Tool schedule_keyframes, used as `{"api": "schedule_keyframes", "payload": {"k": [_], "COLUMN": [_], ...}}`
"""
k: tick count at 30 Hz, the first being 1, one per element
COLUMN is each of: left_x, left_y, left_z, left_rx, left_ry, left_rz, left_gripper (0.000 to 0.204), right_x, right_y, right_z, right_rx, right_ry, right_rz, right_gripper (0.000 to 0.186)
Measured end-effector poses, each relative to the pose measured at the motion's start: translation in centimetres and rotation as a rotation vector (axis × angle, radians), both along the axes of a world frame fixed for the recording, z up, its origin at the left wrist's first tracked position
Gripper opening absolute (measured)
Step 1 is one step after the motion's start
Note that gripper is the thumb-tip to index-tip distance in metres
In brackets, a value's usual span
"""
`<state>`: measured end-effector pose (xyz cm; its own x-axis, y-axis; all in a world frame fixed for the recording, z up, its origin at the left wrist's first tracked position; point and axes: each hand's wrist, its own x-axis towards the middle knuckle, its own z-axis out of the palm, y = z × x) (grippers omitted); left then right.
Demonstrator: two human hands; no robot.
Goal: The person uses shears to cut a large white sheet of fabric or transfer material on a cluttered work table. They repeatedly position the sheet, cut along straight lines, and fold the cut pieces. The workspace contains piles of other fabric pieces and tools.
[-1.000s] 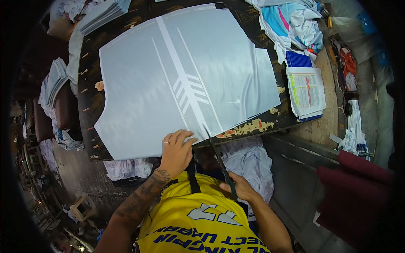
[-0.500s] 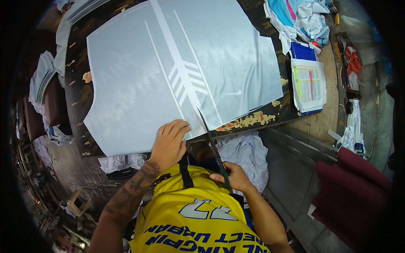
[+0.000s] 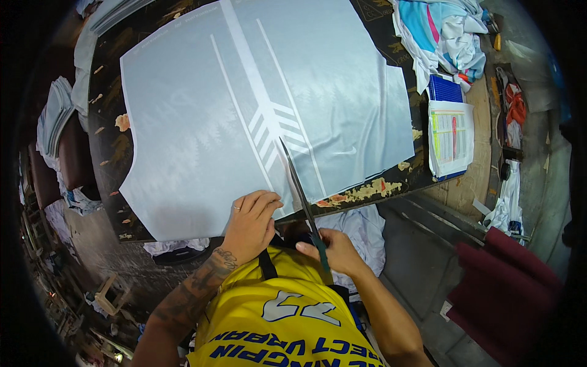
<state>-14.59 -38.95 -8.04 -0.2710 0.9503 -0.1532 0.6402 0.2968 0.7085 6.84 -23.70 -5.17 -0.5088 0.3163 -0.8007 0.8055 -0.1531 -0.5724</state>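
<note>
A light grey fabric panel (image 3: 177,122) with white centre stripe and chevrons lies on the dark, worn worktable (image 3: 105,171). My left hand (image 3: 251,223) rests at the panel's near edge, left of the centre stripe, its slightly bent fingers lying on the fabric. My right hand (image 3: 333,251) grips the green handle of long scissors (image 3: 299,189) below the table's edge. The dark blades run up the centre stripe to just under the chevrons, with the fabric parted along them. Whether more layers lie under the panel is hard to tell.
White and cyan garments (image 3: 440,37) and a blue clipboard with papers (image 3: 450,137) sit at the right. Fabric stacks (image 3: 54,116) hang at the left. Maroon cloth (image 3: 504,296) lies at lower right, a white cloth bundle (image 3: 364,226) beneath the table, and a small stool (image 3: 107,293) at lower left.
The scissors and my right hand have moved up and slightly left, the blades reaching farther along the stripe toward the chevrons. My left hand stays on the near edge of the fabric.
</note>
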Motion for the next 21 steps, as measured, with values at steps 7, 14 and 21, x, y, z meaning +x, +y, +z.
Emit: {"api": "schedule_keyframes", "payload": {"k": [7,14,21], "left_x": [-1.6,-3.1,-4.4], "left_y": [0.1,0.2,0.0], "left_z": [0.4,0.4,0.0], "left_rx": [-0.028,-0.047,-0.051], "left_ry": [-0.075,-0.169,-0.208], "left_rz": [-0.06,-0.12,-0.18], "left_gripper": [0.044,0.041,0.039], "right_x": [-4.2,-8.9,-15.0], "right_y": [1.9,4.3,6.4], "right_z": [0.0,-0.4,0.6], "right_rx": [-0.025,0.01,-0.092], "right_ry": [-0.01,-0.101,-0.116], "right_rz": [0.028,0.137,0.037], "right_gripper": [0.049,0.055,0.068]}}
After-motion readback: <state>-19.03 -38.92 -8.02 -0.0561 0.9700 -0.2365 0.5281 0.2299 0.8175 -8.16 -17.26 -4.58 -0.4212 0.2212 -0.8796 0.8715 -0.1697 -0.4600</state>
